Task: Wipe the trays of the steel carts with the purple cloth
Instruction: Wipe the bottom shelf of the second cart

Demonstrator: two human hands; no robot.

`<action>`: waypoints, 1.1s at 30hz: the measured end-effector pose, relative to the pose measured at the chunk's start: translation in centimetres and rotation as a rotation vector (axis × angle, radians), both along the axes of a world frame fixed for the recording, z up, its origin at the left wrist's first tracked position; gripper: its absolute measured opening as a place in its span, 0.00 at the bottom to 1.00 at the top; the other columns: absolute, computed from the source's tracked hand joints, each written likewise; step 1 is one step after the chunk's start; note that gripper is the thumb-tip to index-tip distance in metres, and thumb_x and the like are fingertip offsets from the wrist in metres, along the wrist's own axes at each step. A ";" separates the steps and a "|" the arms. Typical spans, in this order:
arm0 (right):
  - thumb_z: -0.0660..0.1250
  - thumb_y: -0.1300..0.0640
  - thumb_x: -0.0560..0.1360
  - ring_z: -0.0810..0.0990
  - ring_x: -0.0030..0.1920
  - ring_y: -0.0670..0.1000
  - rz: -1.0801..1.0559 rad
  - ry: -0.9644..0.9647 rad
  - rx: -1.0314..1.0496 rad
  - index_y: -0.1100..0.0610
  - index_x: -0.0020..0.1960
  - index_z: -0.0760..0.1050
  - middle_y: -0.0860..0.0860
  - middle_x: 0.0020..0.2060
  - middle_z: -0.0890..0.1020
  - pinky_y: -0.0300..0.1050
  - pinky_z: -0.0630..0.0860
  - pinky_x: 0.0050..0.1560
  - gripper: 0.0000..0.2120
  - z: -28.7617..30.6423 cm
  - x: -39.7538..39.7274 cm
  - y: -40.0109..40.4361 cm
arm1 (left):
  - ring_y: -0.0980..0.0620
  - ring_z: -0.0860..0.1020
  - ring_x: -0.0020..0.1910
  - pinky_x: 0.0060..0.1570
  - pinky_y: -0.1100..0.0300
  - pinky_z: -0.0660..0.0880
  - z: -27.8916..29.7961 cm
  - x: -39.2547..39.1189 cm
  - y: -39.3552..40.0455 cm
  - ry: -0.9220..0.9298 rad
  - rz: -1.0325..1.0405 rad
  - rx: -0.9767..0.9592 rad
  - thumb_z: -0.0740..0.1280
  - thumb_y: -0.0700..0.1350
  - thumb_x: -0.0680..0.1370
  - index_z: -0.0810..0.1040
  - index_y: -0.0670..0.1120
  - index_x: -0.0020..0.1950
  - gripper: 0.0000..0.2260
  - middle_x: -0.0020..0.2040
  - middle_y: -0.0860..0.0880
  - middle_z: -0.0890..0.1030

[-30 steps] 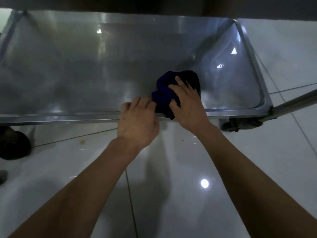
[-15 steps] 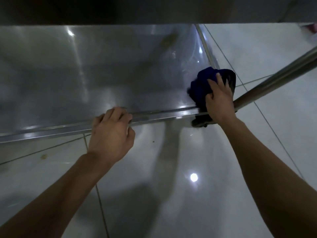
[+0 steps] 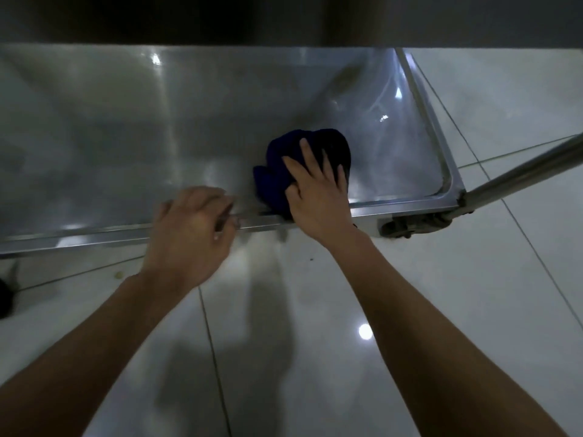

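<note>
The purple cloth [image 3: 304,159] lies bunched on the floor of the steel cart tray [image 3: 126,137], against the near rim and toward the tray's right end. The right hand [image 3: 315,187] lies flat on top of it with fingers spread and straight, pressing it onto the steel. The left hand [image 3: 192,228] curls over the near rim [image 3: 94,236] of the tray, just beside the cloth, and grips it to steady the cart.

Procedure for the current step, as judged from this position:
- Keep the palm flat and the pressure even, so the whole pad of cloth contacts the steel.
- Work in overlapping strokes parallel to the near rim.
- Maintain the left-hand grip; the cart stands on a caster [image 3: 397,227] and is likely to roll under a sideways push.

Edges and clearance:
- To the right, a short stretch of tray floor remains before the raised right rim [image 3: 426,121] and its rounded corner. Slow the stroke there and push the cloth into the corner radius.
- To the left, the tray floor runs long and open, but the left hand sits near the stroke path along the rim.
- An upper shelf or shadow darkens the far side; its clearance cannot be judged.
- A steel leg tube [image 3: 520,171] rises at the near right corner, outside the tray.
</note>
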State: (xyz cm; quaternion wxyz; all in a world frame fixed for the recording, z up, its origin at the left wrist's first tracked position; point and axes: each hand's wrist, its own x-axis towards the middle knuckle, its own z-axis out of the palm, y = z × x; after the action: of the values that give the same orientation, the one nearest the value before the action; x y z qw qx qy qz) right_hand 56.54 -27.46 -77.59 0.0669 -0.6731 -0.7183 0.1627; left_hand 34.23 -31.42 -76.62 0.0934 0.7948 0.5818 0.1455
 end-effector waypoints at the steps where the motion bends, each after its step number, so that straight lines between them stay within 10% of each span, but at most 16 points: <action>1: 0.47 0.48 0.78 0.47 0.81 0.58 0.009 0.020 -0.009 0.45 0.79 0.58 0.49 0.82 0.48 0.63 0.46 0.78 0.29 0.0 -0.7 0.3 | 0.41 0.76 0.62 0.56 0.40 0.73 0.1 -1.6 0.4 0.023 0.057 0.008 0.63 0.50 0.79 0.81 0.46 0.61 0.15 0.62 0.45 0.80; 14: 0.48 0.47 0.83 0.42 0.81 0.54 0.251 0.120 -0.082 0.38 0.80 0.54 0.45 0.82 0.44 0.57 0.34 0.77 0.25 -0.8 -13.2 8.0 | 0.38 0.74 0.65 0.62 0.37 0.72 0.0 -5.4 0.2 0.098 0.117 -0.090 0.63 0.46 0.80 0.80 0.44 0.64 0.15 0.65 0.43 0.77; 33: 0.48 0.48 0.83 0.53 0.80 0.57 -0.152 -0.046 0.018 0.47 0.81 0.53 0.50 0.82 0.48 0.58 0.50 0.78 0.26 -1.1 11.0 6.3 | 0.43 0.70 0.62 0.59 0.43 0.70 0.7 9.0 5.4 0.172 0.037 -0.181 0.58 0.52 0.81 0.80 0.52 0.60 0.15 0.62 0.48 0.75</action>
State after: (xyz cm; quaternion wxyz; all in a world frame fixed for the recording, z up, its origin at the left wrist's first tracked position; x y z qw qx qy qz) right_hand 67.55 -21.17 -78.64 0.0687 -0.7288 -0.6678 0.1349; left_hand 43.22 -26.02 -75.96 0.1117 0.7819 0.6128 0.0256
